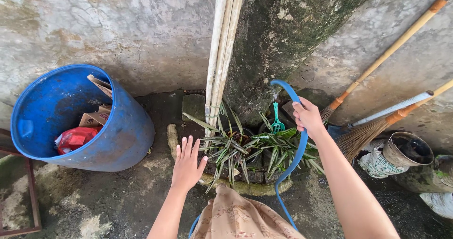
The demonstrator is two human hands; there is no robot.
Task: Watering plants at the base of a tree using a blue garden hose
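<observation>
Looking down past a patterned beige skirt [236, 218], the right hand [307, 117] is closed around a blue hose [296, 154], fingers wrapped near its upper end, where the hose arches over toward the mossy pillar [283, 36]. The hose loops down along the right arm to the wet concrete ground [118, 201]. The left hand [187, 162] hangs open, fingers spread and holding nothing, just above the ground beside the potted striped-leaf plants [245, 152].

A fair judgement: watering goes best with the hose end kept low over the pots, grip firm so the arch does not kink, and the free hand clear of the leaves.

A green plastic fork-like tool [277, 121] stands among the plants. Toward the left, a blue barrel [127, 130] holds a red wrapper [75, 139] and brown cardboard pieces [96, 119]. At right a white printed sack [375, 162] sits by a dark pot [409, 150], with brooms [377, 121] leaning on the stained wall [118, 27].
</observation>
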